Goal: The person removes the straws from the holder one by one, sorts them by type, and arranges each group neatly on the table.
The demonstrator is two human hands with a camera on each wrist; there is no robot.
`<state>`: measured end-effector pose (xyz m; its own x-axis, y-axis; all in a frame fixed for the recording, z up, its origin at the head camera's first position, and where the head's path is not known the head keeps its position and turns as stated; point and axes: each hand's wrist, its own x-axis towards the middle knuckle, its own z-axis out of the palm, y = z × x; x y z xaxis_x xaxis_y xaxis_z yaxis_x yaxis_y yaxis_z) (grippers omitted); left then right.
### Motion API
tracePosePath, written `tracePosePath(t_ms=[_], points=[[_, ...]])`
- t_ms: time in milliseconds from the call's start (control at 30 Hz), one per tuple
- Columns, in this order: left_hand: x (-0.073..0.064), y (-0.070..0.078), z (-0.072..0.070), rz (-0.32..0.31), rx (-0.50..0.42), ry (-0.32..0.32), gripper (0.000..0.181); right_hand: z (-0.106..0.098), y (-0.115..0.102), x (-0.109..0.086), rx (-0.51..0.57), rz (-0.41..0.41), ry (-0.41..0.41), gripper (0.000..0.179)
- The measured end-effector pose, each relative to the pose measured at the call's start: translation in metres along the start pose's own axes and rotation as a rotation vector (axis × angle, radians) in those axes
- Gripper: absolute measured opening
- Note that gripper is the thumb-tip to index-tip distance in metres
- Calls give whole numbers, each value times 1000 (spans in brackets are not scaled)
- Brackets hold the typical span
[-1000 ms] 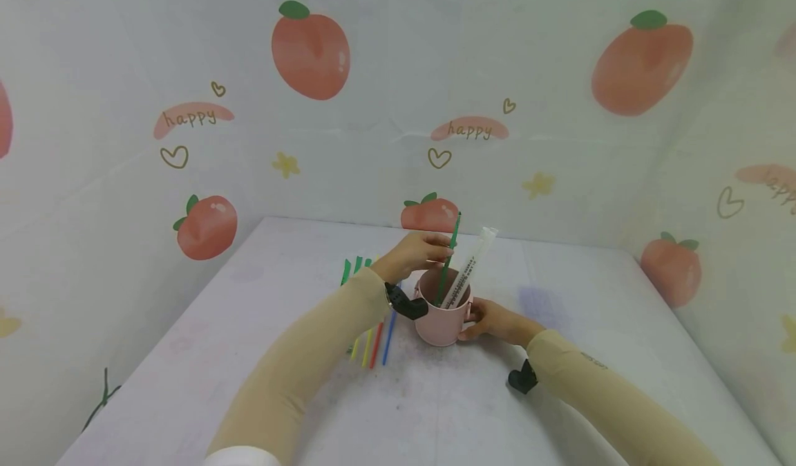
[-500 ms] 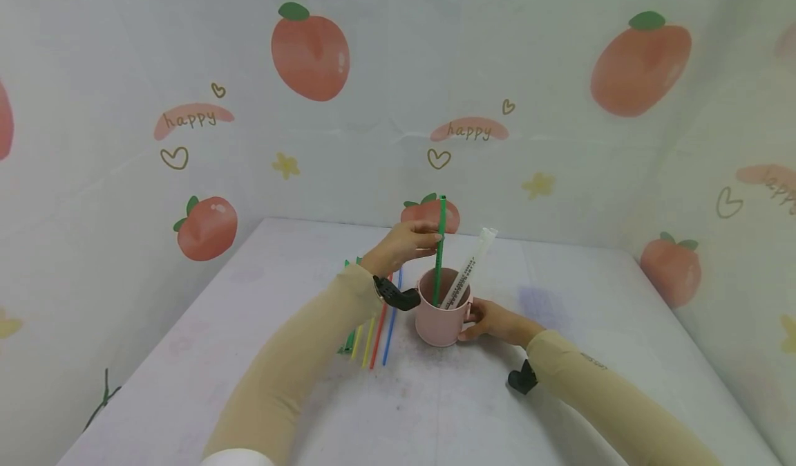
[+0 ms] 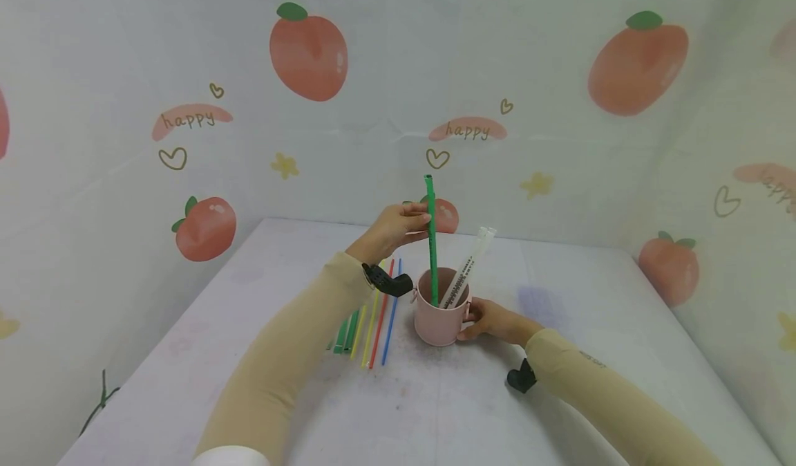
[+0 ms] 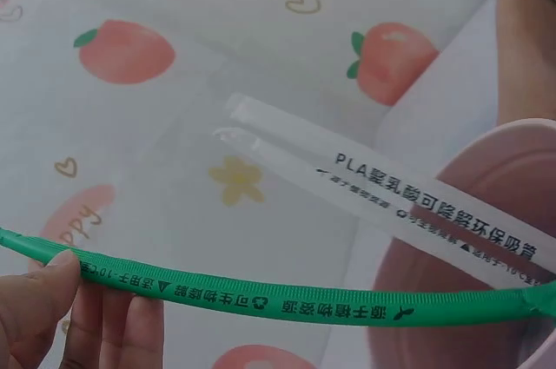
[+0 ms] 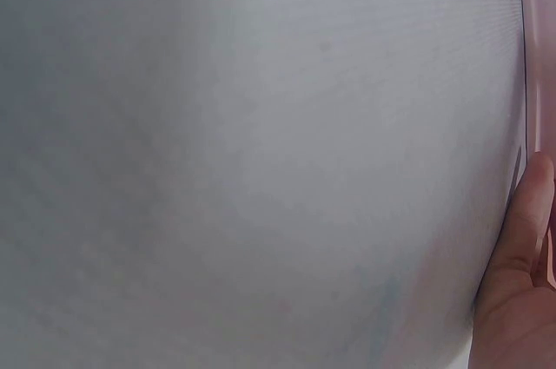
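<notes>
My left hand pinches a green paper-wrapped drinking straw between thumb and fingers near its upper end. The straw stands nearly upright, its lower end inside a pink bucket. In the left wrist view, dark printing runs along the green wrapper. White wrapped straws lean to the right out of the same bucket. My right hand holds the bucket low on its right side. The right wrist view catches only the thumb side of that hand against the pink wall.
Left of the bucket, loose straws lie side by side on the white table: several green ones, yellow, a red one and a blue one. My left forearm partly covers them. A fruit-printed curtain hangs behind.
My left hand has moved up and to the left, bringing the green straw from a rightward tilt to nearly upright and higher. The right hand and the bucket have stayed put.
</notes>
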<state>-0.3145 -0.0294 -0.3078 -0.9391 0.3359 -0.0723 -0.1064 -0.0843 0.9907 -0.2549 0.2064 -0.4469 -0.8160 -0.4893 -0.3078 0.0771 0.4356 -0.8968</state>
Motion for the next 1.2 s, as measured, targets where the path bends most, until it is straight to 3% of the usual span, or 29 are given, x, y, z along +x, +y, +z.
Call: tracePosePath(t_ms=[300,567,767,1200], points=[[-4,17,-13,46,34,26,34,-1,2,2,13,7,2,68],[-8,27,-25,47,46,55,37,0,2,3,13,1,13,69],[-9,27,-38,48,88,66,40,1,2,3,12,17,24,69],[-12,15,-74,-15,151,124,44,2,2,1,-4,26,32,69]])
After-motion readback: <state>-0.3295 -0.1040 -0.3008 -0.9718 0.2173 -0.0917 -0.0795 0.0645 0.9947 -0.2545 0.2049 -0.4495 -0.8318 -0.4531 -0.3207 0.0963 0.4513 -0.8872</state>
